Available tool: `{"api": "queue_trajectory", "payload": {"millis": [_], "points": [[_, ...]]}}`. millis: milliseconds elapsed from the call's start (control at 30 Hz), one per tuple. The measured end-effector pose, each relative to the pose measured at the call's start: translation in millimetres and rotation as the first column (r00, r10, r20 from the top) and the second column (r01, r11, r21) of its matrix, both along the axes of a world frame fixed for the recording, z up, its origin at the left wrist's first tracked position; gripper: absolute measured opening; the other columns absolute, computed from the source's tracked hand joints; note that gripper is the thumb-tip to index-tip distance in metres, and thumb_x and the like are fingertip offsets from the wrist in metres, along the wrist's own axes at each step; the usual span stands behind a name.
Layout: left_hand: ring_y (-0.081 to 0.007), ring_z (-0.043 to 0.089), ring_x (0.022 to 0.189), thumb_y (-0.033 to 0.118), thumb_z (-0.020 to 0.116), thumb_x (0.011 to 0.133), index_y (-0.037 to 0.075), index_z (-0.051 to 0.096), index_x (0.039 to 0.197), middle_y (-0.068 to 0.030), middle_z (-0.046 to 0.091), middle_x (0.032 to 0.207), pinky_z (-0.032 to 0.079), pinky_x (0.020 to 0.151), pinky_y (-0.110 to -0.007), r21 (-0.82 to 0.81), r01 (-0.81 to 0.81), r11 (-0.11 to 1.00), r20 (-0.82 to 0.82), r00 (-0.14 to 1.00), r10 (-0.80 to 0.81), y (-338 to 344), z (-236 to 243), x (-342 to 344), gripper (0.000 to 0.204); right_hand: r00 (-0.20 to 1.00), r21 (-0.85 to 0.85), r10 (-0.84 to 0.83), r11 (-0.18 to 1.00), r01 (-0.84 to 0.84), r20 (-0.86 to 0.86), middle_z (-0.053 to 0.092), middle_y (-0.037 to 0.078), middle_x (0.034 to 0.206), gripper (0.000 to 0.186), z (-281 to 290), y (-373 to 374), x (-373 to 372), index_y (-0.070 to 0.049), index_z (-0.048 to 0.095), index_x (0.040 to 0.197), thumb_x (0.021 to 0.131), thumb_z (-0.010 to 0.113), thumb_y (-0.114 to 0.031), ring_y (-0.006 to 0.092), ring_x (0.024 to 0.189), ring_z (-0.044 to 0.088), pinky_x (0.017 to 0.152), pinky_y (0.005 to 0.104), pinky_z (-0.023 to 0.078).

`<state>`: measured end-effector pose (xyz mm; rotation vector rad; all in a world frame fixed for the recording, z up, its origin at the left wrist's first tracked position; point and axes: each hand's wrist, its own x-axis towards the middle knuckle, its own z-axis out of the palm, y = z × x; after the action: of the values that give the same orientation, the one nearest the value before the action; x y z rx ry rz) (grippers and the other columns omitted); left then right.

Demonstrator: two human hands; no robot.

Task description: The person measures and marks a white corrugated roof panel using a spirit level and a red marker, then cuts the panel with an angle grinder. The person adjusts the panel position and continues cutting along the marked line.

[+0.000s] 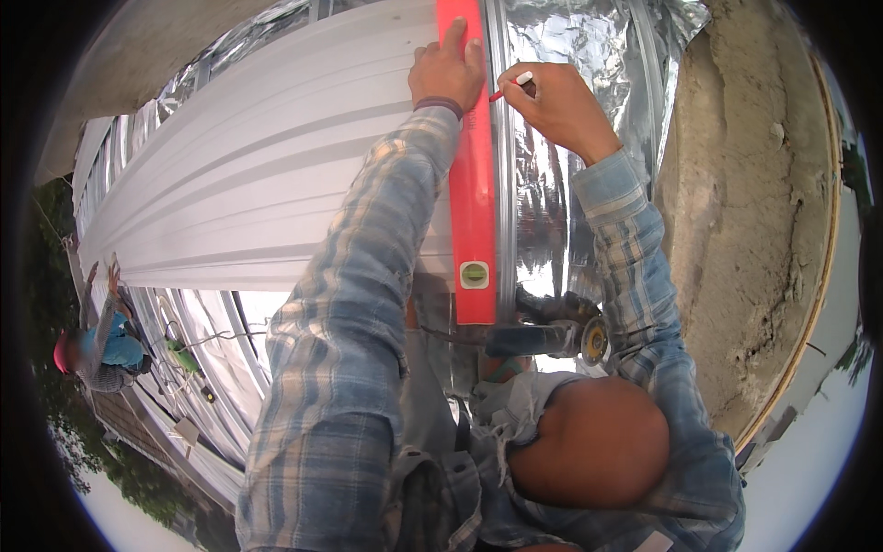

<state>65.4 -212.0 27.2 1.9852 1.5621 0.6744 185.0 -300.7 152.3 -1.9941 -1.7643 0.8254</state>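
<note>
A long red spirit level (474, 221) lies along the edge of a white ribbed metal sheet (303, 138). My left hand (445, 77) rests on its far part, pressing down with fingers stretched out. Just to the right, my right hand (563, 106) pinches a red marker (498, 95) with a white end. The marker's tip is close to the level's right edge, over a silver metal strip (502, 184); I cannot tell whether it touches. A round green vial shows at the level's near end.
Shiny foil (552, 207) lies right of the strip, then a rough concrete ledge (727, 239). An angle grinder (533, 340) with a yellow-centred disc sits by my knee. At the far left, a co-worker (115, 345) in a red cap has hands at the sheet's edge, near a cable.
</note>
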Motion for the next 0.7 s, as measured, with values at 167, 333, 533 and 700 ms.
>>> {"api": "queue_trajectory", "payload": {"millis": [167,333,533,700], "points": [[-0.0349,0.061,0.108,0.047,0.045,0.101,0.026,0.049,0.146,-0.0154,0.068,0.107,0.051,0.093,-0.049,-0.019,0.012,1.000,-0.037,0.999,-0.013,-0.8,4.6,-0.8,0.050,1.000,0.108,-0.002,0.994,0.000,0.016,0.070,0.018,0.078,0.021,-20.1,5.1,3.0,-0.006,0.075,0.096,0.089,0.062,-0.020,0.0320,0.071,0.068,0.070,0.0406,0.054],[-0.0357,0.062,0.104,0.042,0.048,0.101,0.025,0.050,0.145,-0.0170,0.068,0.103,0.051,0.091,-0.049,0.004,0.003,1.000,-0.016,1.000,-0.003,-3.5,4.1,-1.4,0.047,0.998,0.044,-0.059,0.997,0.060,-0.008,0.071,0.020,0.083,0.020,-3.4,-0.1,-1.1,-0.003,0.074,0.095,0.089,0.063,-0.019,0.0358,0.073,0.068,0.070,0.0418,0.053],[-0.0360,0.062,0.106,0.041,0.050,0.100,0.025,0.051,0.144,-0.0173,0.067,0.104,0.051,0.091,-0.049,-0.005,-0.005,1.000,-0.017,1.000,0.005,-0.9,6.0,0.6,0.047,1.000,0.151,-0.010,0.988,0.013,-0.021,0.071,0.020,0.082,0.019,-23.6,1.9,3.0,-0.003,0.074,0.093,0.088,0.064,-0.018,0.0369,0.073,0.068,0.069,0.0418,0.053],[-0.0364,0.062,0.103,0.040,0.050,0.099,0.023,0.053,0.142,-0.0186,0.067,0.104,0.052,0.088,-0.049,0.039,-0.007,0.999,0.011,1.000,0.006,-1.5,4.7,-2.1,0.046,0.998,0.013,-0.043,0.999,0.044,-0.042,0.070,0.021,0.083,0.020,-0.6,4.3,-1.5,-0.003,0.074,0.093,0.089,0.064,-0.020,0.0371,0.073,0.067,0.069,0.0427,0.052]]}}
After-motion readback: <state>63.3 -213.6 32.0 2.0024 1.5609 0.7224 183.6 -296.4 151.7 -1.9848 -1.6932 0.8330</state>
